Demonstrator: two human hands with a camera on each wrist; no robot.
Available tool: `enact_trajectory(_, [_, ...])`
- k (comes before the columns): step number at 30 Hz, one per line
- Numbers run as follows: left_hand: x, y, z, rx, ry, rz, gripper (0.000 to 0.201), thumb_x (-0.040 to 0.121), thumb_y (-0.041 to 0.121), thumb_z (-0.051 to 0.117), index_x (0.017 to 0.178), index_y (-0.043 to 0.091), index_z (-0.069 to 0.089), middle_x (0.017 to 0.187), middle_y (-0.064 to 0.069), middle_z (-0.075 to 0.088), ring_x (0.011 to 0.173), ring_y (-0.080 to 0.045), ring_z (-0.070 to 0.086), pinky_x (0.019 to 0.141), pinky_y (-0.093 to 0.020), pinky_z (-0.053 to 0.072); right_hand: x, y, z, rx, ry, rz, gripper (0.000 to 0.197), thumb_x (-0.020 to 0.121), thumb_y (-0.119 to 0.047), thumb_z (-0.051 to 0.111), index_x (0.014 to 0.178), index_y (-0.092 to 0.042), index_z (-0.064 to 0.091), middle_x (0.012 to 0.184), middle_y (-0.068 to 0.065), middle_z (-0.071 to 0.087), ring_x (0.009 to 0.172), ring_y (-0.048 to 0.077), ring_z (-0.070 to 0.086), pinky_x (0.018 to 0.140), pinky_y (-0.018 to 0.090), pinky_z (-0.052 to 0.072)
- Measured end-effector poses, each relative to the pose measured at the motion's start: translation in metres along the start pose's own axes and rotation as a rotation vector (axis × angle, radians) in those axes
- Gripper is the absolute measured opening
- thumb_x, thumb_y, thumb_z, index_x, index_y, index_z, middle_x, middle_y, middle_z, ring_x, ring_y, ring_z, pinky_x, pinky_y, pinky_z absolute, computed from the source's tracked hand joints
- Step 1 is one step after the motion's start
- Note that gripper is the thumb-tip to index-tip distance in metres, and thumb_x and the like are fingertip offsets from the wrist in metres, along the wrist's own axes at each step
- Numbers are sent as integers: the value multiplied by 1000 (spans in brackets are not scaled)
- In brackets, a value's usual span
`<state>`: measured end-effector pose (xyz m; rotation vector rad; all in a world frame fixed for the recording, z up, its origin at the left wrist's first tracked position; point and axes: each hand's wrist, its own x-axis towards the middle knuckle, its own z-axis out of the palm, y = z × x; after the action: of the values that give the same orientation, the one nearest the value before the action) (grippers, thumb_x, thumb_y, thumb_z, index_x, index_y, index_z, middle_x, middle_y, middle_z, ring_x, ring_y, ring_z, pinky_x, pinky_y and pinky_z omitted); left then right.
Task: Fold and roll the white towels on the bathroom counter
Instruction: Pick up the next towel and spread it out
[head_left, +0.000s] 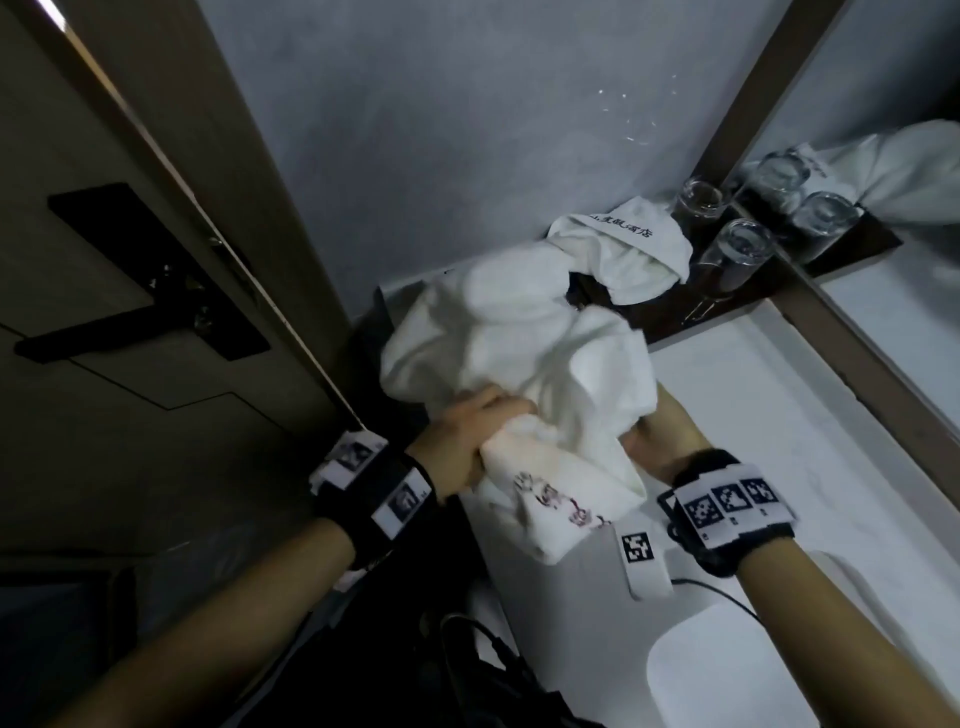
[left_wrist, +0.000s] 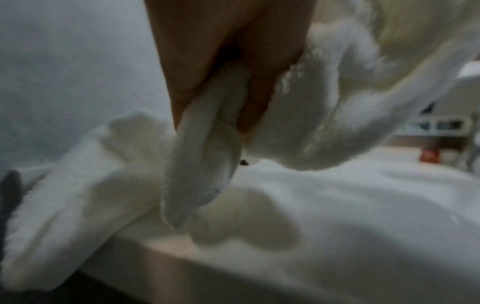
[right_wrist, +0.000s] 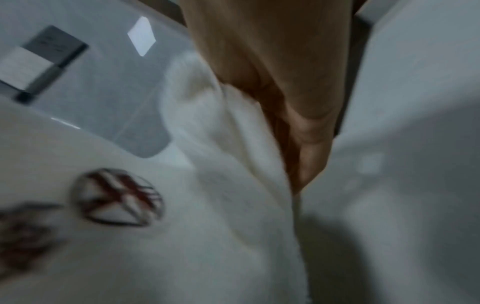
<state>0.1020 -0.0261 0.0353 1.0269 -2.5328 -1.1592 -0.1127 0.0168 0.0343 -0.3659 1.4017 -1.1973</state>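
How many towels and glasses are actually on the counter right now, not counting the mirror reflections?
White towels: 2, the one with red embroidery gripped by the left hand and right hand, and the one with dark lettering bunched by the wall.
Clear glasses: 2, one behind the other, beside the mirror.
Total: 4.

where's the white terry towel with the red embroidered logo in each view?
Head: white terry towel centre, bunched between both hands.
Left wrist: fills right and lower frame, a fold pinched in the fingers.
Right wrist: lower left to centre.
Shared landmark: red embroidered logo, head and right wrist only.
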Motion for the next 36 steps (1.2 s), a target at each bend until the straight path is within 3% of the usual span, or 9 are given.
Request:
enact_trajectory(3, [-12,-10,39,156,-100,-66,64,78,0,49,135,28,41,134,-8,35,121,-29,37,104,-38,36,-2,17,-26,-146,84,195,44,97,-50,28,99,-16,56,87,2,60,83,20,54,68,30,48])
enact_trajectory(7, [-14,-5,73,-50,-138,-99,68,81,3,52,140,32,33,147,-5,16,137,-23,19,113,-39,28,-3,28,-52,-702,129,126,40,92,-53,40,81,-15,50,78,-1,46,77,17,49,83,38,50])
enact_trajectory(9, [-14,-7,74,-113,-175,-107,73,79,9,61,141,31,30,146,-4,17,137,-19,21,112,-36,29,-6,30,-57,-848,142,57,52,84,-56,53,109,-11,48,92,0,50,89,19,51,91,38,45])
enact_trajectory(15, [-12,-30,57,13,-214,-97,82,69,15,72,140,21,32,143,-8,20,136,-23,17,114,-35,23,-7,42,-44,-1094,-16,64,120,60,-27,86,144,-20,0,134,8,27,124,26,33,98,38,34])
enact_trajectory(21, [-11,-33,44,42,-18,-104,58,71,10,68,126,11,52,133,-14,34,126,-25,32,109,-34,31,4,36,-49,-1126,6,141,67,78,-5,59,134,-12,23,100,13,53,89,26,51,70,30,42])
enact_trajectory(25, [-7,-42,23,-5,121,-229,33,81,-2,57,112,6,64,123,-16,51,116,-29,46,100,-35,40,4,22,-66,-1232,139,129,22,80,-11,60,90,-7,41,82,6,49,81,24,46,62,29,36])
enact_trajectory(27, [-5,-47,14,-110,57,-318,33,83,-5,55,113,3,63,122,-14,58,114,-28,53,95,-34,44,4,12,-73,-1310,134,168,30,77,-14,66,71,-11,37,73,4,46,74,22,44,53,25,33])
enact_trajectory(32, [16,-52,-17,-296,373,-257,32,77,-19,50,100,-4,66,102,-23,65,88,-23,58,79,-22,47,18,-23,-60,-1311,49,65,54,78,-50,66,115,-12,55,107,4,58,101,24,56,84,30,41])
enact_trajectory(36, [60,-69,-42,-117,427,-280,43,81,-13,49,122,-1,51,124,-23,52,115,-30,51,94,-23,41,47,-37,-13,-1204,59,-311,34,89,-21,60,119,-6,56,112,17,61,104,30,58,93,35,44])
